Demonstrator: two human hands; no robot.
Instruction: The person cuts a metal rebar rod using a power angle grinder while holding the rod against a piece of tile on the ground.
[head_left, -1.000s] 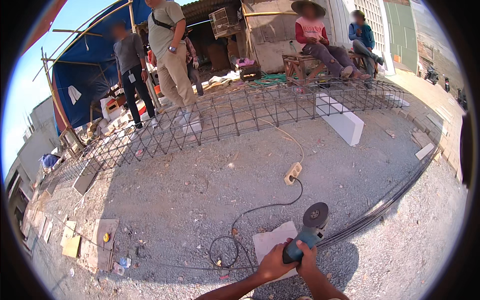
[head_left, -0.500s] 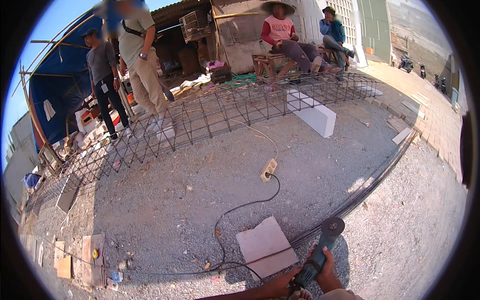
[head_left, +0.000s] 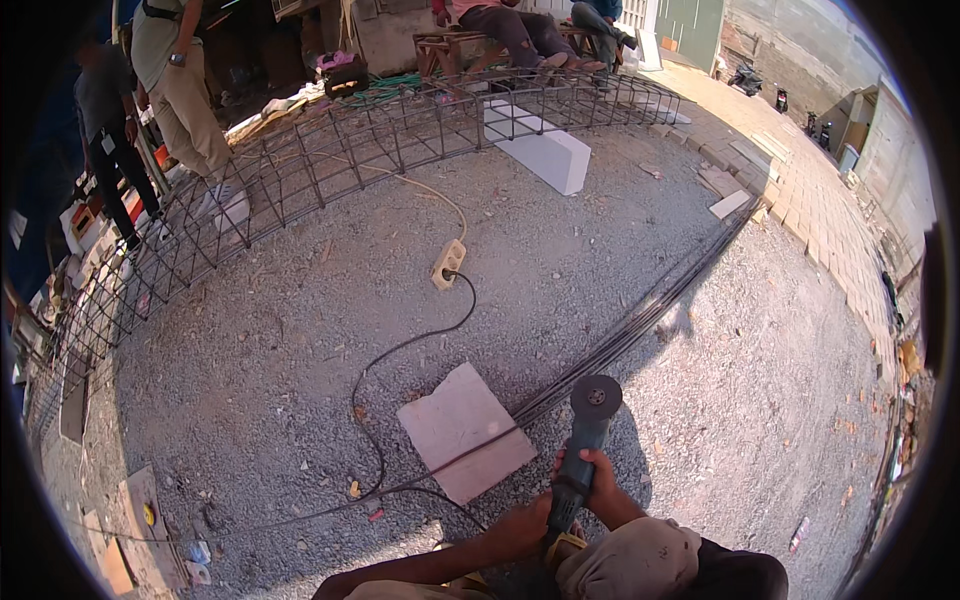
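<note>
Both my hands grip a dark green angle grinder (head_left: 573, 470), its round disc (head_left: 597, 398) pointing away from me. My right hand (head_left: 600, 482) wraps the body of the tool from the right. Lower down, my left hand (head_left: 527, 528) closes around its rear end; some fingers are hidden. A bundle of long thin steel bars (head_left: 640, 322) runs along the gravel just left of the disc. The bars cross a pale flat slab (head_left: 462, 405) left of the grinder. From near the tool's rear a black cable (head_left: 365, 400) curves to a cream socket strip (head_left: 449, 266).
A long steel rebar cage (head_left: 330, 180) stretches across the far side, partly over a white block (head_left: 550, 158). Beyond it, people stand at the left and sit on a wooden bench (head_left: 440, 62). A yellow tape measure (head_left: 149, 514) lies on a board at left.
My view has tilted down and turned right, so the scene sits higher and farther left. The grinder points more straight ahead in the picture. Both hands keep their hold on it.
</note>
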